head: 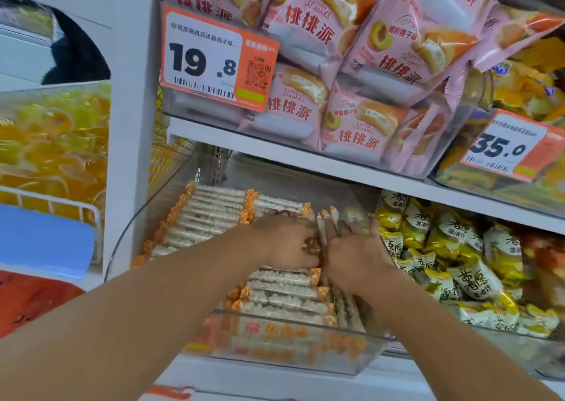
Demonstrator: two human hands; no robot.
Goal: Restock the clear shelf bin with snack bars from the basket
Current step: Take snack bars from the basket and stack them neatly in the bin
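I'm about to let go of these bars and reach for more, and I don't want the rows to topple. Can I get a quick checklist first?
1. Both hands inside the clear bin: ok.
2. Left hand and right hand on the upright snack bars: ok.
3. Left stack of bars lying flat and orderly: ok.
4. Front stack neat: ok.
5. Free room at the bin's right side: cannot tell, hands hide it.
6. Basket within reach: cannot tell, not in view.

Hidden from me: fingertips of my left hand point(286, 241) and right hand point(351, 247), buried among white orange-ended snack bars point(284, 290); clear plastic bin's point(293, 354) front label blurred.
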